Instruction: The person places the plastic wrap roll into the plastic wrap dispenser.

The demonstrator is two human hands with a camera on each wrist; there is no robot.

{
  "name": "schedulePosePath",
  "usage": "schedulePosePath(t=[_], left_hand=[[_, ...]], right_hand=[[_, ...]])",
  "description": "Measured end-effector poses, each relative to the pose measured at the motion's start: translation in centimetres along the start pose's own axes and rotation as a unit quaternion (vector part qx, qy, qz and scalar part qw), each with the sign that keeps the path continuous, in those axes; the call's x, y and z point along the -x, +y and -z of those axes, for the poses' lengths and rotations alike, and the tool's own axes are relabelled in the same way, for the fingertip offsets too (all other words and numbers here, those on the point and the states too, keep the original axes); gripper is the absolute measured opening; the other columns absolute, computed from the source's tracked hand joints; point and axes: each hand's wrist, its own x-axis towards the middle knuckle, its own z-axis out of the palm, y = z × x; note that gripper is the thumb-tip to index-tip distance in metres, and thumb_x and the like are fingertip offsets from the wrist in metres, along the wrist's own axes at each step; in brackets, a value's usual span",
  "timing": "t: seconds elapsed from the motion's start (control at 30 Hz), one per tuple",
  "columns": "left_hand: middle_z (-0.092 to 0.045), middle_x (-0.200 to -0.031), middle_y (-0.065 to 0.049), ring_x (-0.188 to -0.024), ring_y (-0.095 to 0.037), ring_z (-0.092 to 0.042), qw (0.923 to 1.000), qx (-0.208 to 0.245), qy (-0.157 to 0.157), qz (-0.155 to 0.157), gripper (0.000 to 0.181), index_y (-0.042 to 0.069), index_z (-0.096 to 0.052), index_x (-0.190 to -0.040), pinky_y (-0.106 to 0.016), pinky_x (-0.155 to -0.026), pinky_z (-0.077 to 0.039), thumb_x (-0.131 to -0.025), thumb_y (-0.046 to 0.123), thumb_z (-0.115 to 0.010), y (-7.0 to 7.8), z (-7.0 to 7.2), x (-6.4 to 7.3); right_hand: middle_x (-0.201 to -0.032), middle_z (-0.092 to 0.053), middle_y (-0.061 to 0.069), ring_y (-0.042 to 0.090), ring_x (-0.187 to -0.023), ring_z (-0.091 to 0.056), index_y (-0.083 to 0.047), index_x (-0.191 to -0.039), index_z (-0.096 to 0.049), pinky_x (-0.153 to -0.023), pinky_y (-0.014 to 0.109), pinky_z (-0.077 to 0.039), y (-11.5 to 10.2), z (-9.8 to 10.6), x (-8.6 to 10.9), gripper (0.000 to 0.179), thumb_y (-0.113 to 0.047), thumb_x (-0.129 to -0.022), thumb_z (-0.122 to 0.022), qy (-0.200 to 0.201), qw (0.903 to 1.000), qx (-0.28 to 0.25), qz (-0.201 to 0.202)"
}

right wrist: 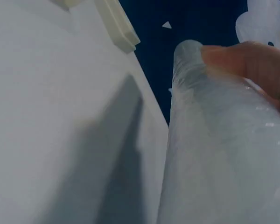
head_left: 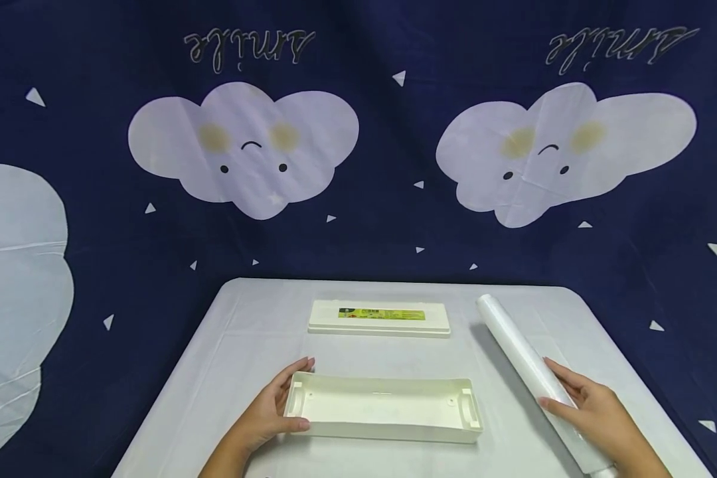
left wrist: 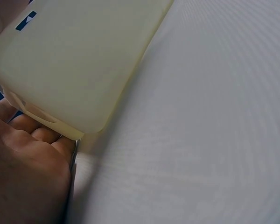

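My left hand [head_left: 269,408] grips the left end of a long cream plastic box [head_left: 394,431], thumb over the near rim and fingers round the far corner. The box lies sideways before me, its open top showing a bare inside with a holder at each end. In the left wrist view, the box's smooth outer face [left wrist: 79,65] hides part of the fingers. To the right, a roll of clear plastic wrap [head_left: 522,355] slants away from me in my right hand [head_left: 597,411], thumb on one side and fingers on the other. Its shadow falls on the table.
A cream lid [head_left: 379,327] with a green and yellow label [head_left: 382,314] lies behind the box. All this is on a white-covered table [head_left: 227,345]. Behind it hangs a dark blue cloth [head_left: 388,139] with upside-down clouds.
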Motion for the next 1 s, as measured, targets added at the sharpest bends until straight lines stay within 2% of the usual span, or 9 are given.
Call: schedulePosePath(t=[0.1,0.27,0.37,0.6,0.83,1.0], left_hand=[[-0.029,-0.169,-0.016,-0.154,-0.021,-0.029,0.9999,-0.009,0.006,0.006,0.116,0.004,-0.032,-0.164,-0.028,-0.117,-0.032,-0.066,-0.011,-0.092,0.0,0.0,-0.1],[-0.030,-0.169,-0.014,-0.156,-0.028,-0.024,0.9997,-0.015,0.011,0.015,0.120,0.004,-0.031,-0.164,-0.027,-0.117,-0.031,-0.062,-0.012,-0.093,0.0,0.0,-0.1],[-0.030,-0.169,-0.013,-0.156,-0.028,-0.023,0.9996,-0.014,0.013,0.020,0.122,0.005,-0.030,-0.165,-0.026,-0.117,-0.031,-0.061,-0.012,-0.093,0.1,0.0,-0.1],[-0.028,-0.170,-0.013,-0.157,-0.030,-0.020,0.9995,-0.010,0.013,0.026,0.123,0.004,-0.029,-0.165,-0.026,-0.117,-0.030,-0.061,-0.013,-0.093,0.4,0.0,-0.1],[-0.029,-0.170,-0.014,-0.157,-0.031,-0.020,0.9996,-0.011,0.013,0.023,0.122,0.004,-0.030,-0.164,-0.026,-0.117,-0.030,-0.061,-0.014,-0.092,0.4,0.0,-0.1],[-0.028,-0.170,-0.015,-0.156,-0.029,-0.022,0.9997,-0.007,0.011,0.022,0.122,0.002,-0.029,-0.164,-0.026,-0.117,-0.030,-0.062,-0.015,-0.092,0.3,-0.1,-0.1]], right_hand=[[-0.145,-0.055,0.027,-0.011,-0.120,-0.052,-0.001,-0.155,-0.050,-0.084,0.012,-0.052,-0.9,0.2,-0.9,0.076,-0.015,-0.089,-0.087,-0.010,0.9978,-0.053,0.040],[-0.149,-0.057,0.015,-0.003,-0.128,-0.055,-0.002,-0.153,-0.053,-0.091,0.014,-0.051,-2.8,0.3,-2.5,0.074,-0.004,-0.087,-0.086,-0.036,0.9903,-0.091,0.099],[-0.148,-0.059,0.015,0.004,-0.128,-0.058,-0.003,-0.152,-0.055,-0.091,0.017,-0.053,-3.9,0.2,-3.4,0.073,-0.001,-0.086,-0.085,-0.067,0.9833,-0.109,0.129],[-0.149,-0.058,0.017,0.022,-0.122,-0.066,-0.002,-0.152,-0.054,-0.087,0.030,-0.059,-6.3,-0.3,-5.5,0.071,0.000,-0.088,-0.084,-0.168,0.9556,-0.150,0.190],[-0.148,-0.058,0.019,0.027,-0.117,-0.067,0.002,-0.152,-0.052,-0.085,0.033,-0.061,-8.7,-1.7,-7.3,0.074,0.002,-0.086,-0.085,-0.235,0.9236,-0.149,0.264],[-0.147,-0.060,0.015,0.026,-0.111,-0.069,-0.001,-0.152,-0.055,-0.082,0.035,-0.061,-10.4,-3.2,-8.0,0.071,0.000,-0.087,-0.085,-0.277,0.9097,-0.143,0.274]])
